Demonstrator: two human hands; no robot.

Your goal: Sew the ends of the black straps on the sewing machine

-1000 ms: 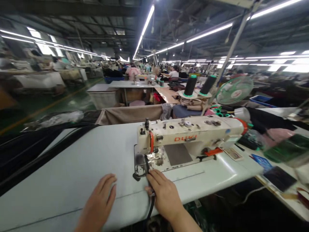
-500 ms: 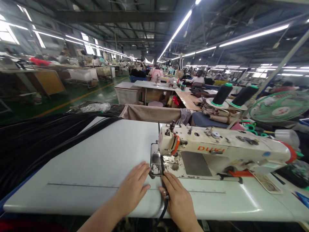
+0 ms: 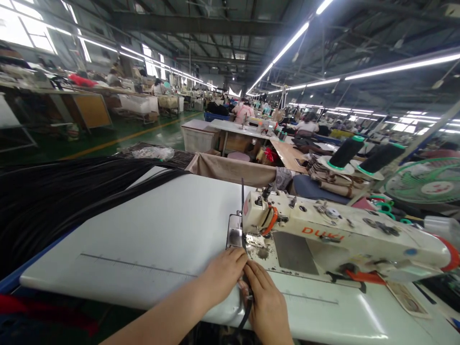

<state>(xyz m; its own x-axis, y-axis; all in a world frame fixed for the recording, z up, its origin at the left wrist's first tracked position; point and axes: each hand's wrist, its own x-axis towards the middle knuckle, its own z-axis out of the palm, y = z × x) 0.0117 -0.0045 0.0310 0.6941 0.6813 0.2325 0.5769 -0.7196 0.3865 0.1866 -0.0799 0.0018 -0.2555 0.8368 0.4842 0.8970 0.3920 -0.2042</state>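
Note:
A narrow black strip (image 3: 246, 314) runs from the table's front edge under my hands to the white sewing machine (image 3: 345, 230), and its far part stands out behind the machine head. My right hand (image 3: 268, 299) is closed around the strip, thumb beneath and fingers on top, just in front of the needle plate. Beside it, my left hand (image 3: 227, 274) has its fingers bent together over the strip, touching the right fingertips. The left fingertips are partly hidden. The presser foot (image 3: 254, 239) sits just beyond both hands.
A large heap of long black strips (image 3: 53, 206) covers the table's left side. Two black thread cones (image 3: 347, 152) stand behind the machine, with a green fan (image 3: 427, 182) at the right. A brown cloth-lined bin (image 3: 230, 170) adjoins the far table edge. People work farther back.
My left hand has moved right, from lying flat beside the plate to the strip at my right fingers. More strip shows behind the machine head. The view has shifted and tilted slightly.

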